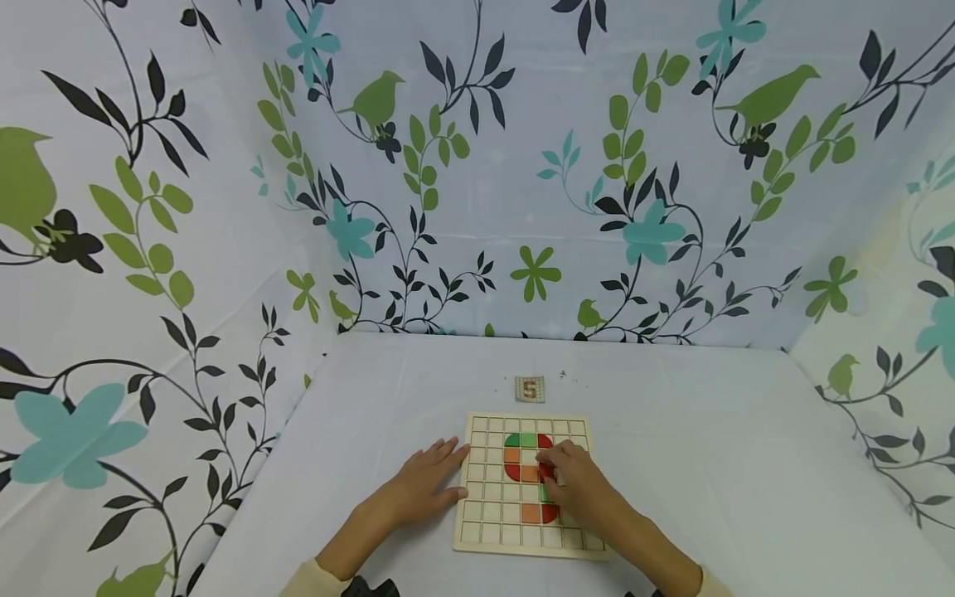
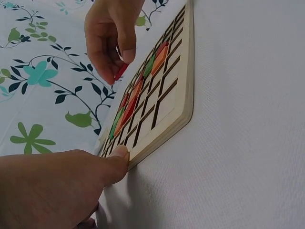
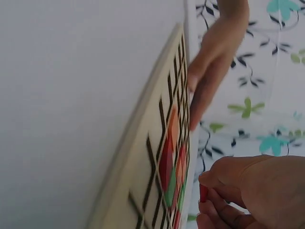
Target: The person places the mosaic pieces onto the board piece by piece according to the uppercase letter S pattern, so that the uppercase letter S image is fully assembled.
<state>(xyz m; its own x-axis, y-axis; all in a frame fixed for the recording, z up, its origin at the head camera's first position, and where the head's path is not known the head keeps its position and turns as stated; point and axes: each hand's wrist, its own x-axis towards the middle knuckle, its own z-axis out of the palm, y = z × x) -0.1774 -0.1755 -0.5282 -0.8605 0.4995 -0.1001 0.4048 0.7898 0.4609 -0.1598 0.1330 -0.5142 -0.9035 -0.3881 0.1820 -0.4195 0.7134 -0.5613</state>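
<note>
A square wooden grid board [image 1: 492,492] lies on the white-covered surface. Green, orange and red tiles sit in its cells, including a green tile [image 1: 512,440] and an orange tile [image 1: 530,513], laid out along a figure like a 5. Over the right part of the pattern, my right hand [image 1: 585,489] pinches a small red tile [image 3: 203,193] between thumb and finger, held off the board in the right wrist view. My left hand [image 1: 421,485] rests at the board's left edge, fingers extended, its thumb [image 2: 120,151] on the rim.
Beyond the board's far edge lies a small square card [image 1: 530,389] bearing a 5. White cloth [image 1: 709,431] covers the tabletop. Patterned curtains [image 1: 485,166] with leaves, birds and flowers stand behind and at both sides.
</note>
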